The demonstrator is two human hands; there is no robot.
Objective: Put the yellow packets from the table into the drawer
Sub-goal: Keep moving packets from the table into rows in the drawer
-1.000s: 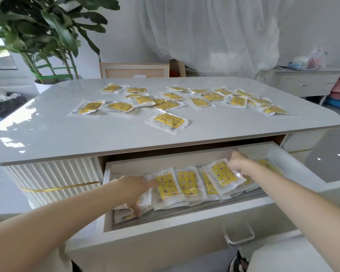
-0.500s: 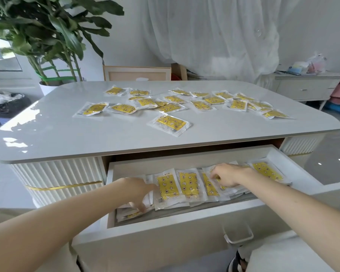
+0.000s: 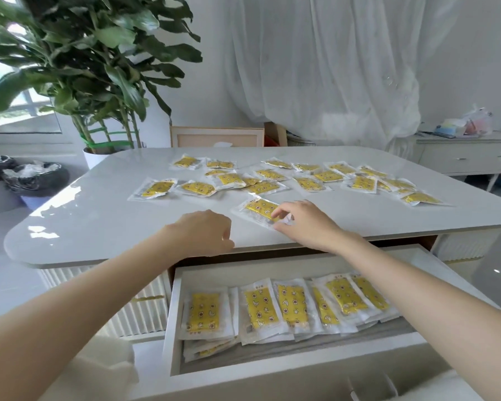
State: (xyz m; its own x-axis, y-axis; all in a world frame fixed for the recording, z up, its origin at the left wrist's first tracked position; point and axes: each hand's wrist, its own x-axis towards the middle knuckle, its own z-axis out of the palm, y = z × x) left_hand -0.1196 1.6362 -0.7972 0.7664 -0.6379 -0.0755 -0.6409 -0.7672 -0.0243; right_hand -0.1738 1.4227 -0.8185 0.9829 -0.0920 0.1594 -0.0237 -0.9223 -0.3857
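Head view: right hand (image 3: 307,224) pinches one packet (image 3: 258,208), left hand (image 3: 203,230) beside; one drawer (image 3: 172,328).

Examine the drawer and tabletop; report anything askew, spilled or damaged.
Nothing spilled or damaged. In the open white drawer, the yellow plastic packets overlap unevenly, and several at front left lie slipped beneath the row. Others lie scattered on the glossy white table.

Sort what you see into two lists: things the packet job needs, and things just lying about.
Job: table; scattered yellow packets; nearest packet, pinched by right hand; left hand; open drawer; packets inside.
Lying about: potted plant; black bin; side cabinet; curtain.
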